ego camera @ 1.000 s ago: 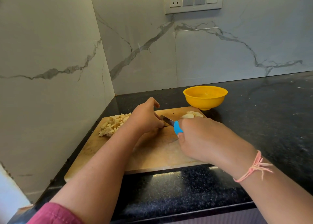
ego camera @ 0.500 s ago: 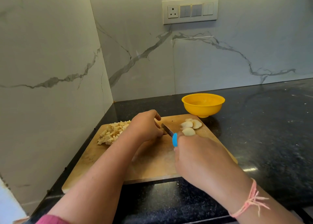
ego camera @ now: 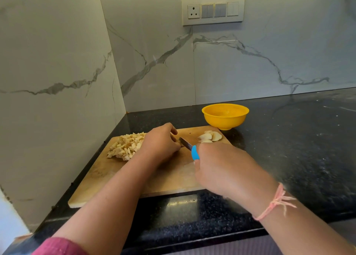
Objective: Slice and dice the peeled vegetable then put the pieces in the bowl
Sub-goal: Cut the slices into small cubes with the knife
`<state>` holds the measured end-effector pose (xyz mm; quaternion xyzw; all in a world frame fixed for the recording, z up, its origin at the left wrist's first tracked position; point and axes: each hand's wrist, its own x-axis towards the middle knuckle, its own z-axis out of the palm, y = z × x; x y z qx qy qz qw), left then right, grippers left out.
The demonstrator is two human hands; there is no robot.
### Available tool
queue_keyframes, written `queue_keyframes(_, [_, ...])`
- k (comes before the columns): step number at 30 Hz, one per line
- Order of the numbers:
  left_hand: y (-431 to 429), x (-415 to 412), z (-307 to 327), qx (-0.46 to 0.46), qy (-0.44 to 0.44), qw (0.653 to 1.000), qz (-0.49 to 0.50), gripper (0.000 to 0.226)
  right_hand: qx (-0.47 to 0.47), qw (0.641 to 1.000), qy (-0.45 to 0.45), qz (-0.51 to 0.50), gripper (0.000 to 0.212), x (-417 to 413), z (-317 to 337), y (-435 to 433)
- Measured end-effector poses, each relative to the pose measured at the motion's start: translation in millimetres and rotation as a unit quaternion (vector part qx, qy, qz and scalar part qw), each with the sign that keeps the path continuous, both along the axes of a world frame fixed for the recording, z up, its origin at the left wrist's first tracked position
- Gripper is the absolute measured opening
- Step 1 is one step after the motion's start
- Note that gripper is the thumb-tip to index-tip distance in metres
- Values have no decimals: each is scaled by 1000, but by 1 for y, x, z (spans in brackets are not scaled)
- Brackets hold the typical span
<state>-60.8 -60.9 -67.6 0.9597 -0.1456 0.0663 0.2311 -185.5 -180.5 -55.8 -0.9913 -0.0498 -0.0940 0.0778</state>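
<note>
A wooden cutting board [ego camera: 173, 177] lies on the black counter. A heap of pale diced vegetable [ego camera: 126, 146] sits at its far left. Several pale slices [ego camera: 211, 136] lie at its far right corner. My left hand [ego camera: 160, 142] is curled over a piece at the board's middle, which it hides. My right hand [ego camera: 221, 168] grips a knife [ego camera: 185, 143] by its blue handle, and the blade tip reaches my left fingers. A yellow bowl [ego camera: 225, 118] stands just beyond the board's right corner.
Marble walls close the corner at the left and the back. A switch panel [ego camera: 212, 10] is mounted on the back wall. The black counter [ego camera: 298, 139] stretches to the right. Its front edge runs below my forearms.
The view has tilted up a little, so the board and bowl sit lower in frame. Both hands stay at the board's middle with the knife against the hidden piece.
</note>
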Motion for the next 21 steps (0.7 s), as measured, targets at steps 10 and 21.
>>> queue_keyframes(10, [1,-3,-2,73,-36,996,-40,35,33,999,15,-21,37,-20,12,-22])
queue_keyframes(21, [3,-1,-4,85,-43,995,-31,23,53,998,7,-41,39,-2,10,-27])
